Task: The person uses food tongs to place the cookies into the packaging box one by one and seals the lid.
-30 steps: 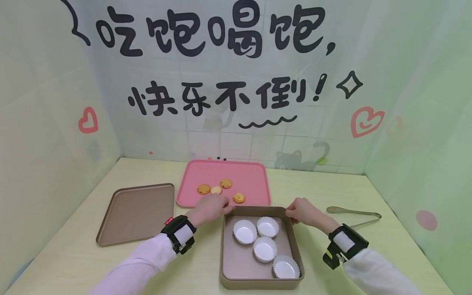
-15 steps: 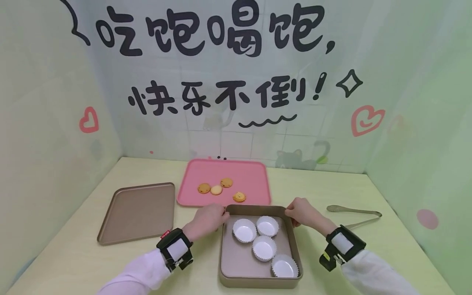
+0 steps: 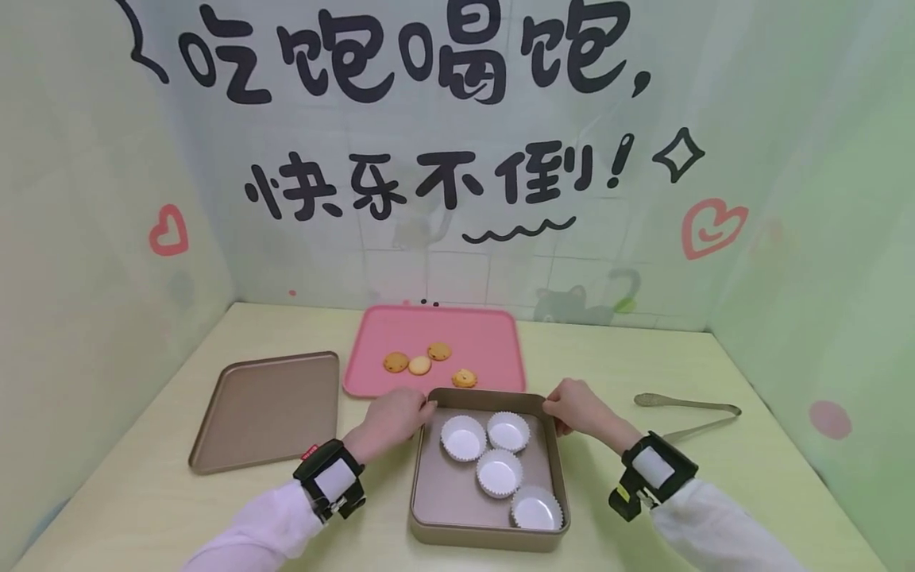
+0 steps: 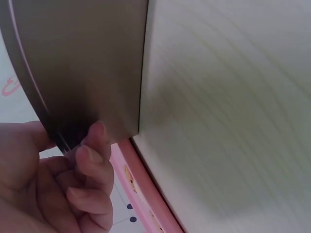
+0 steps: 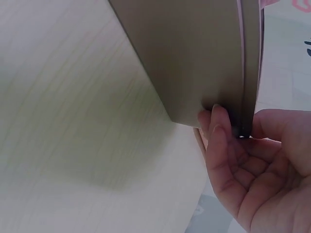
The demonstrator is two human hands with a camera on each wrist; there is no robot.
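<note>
Pale printed wall (image 3: 457, 274) stands behind a light wood-grained bench (image 3: 600, 357). At the rear lies a pink rectangular tray (image 3: 443, 324); nearer the person sits a deep brown rectangular pan (image 3: 482, 539), opening upward, long axis running from person toward wall. Left hand (image 3: 391, 419) and right hand (image 3: 582, 411) pinch its far corners. Judged status: grip complete, positioning possibly unfinished. Four white fluted cups (image 3: 463, 438) are inside; four round golden biscuits (image 3: 439, 352) lie outside, on the tray.

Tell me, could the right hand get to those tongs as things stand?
Probably yes, but not while the right hand grips a corner of the deep pan. If it let go, the tongs lie nearby on its outer side, and nothing visible blocks the way.
</note>
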